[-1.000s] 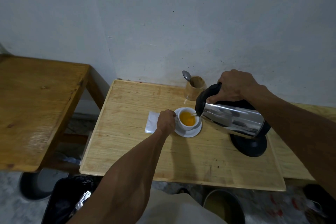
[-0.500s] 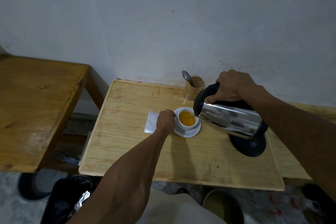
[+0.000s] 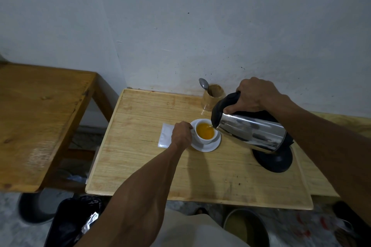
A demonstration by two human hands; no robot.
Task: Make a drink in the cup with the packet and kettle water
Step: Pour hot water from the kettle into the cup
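Observation:
A white cup (image 3: 204, 140) holding orange liquid stands on a white saucer (image 3: 208, 146) in the middle of the light wooden table (image 3: 140, 158). My left hand (image 3: 181, 134) grips the cup's left side at the handle. My right hand (image 3: 254, 95) holds the black handle of a steel kettle (image 3: 251, 130), tipped left with its spout over the cup's right rim; a thin stream runs into the cup. The white packet (image 3: 165, 135) lies flat just left of the cup, partly under my left hand.
The kettle's black base (image 3: 275, 159) sits at the table's right. A wooden holder (image 3: 213, 97) with a spoon (image 3: 203, 84) stands at the back by the wall. A darker wooden table (image 3: 40, 118) is on the left. A black bin (image 3: 74, 224) and a pot (image 3: 247, 226) sit below.
The kettle and both hands have barely moved. The kettle stays tipped over the cup, and the orange liquid sits slightly higher in it.

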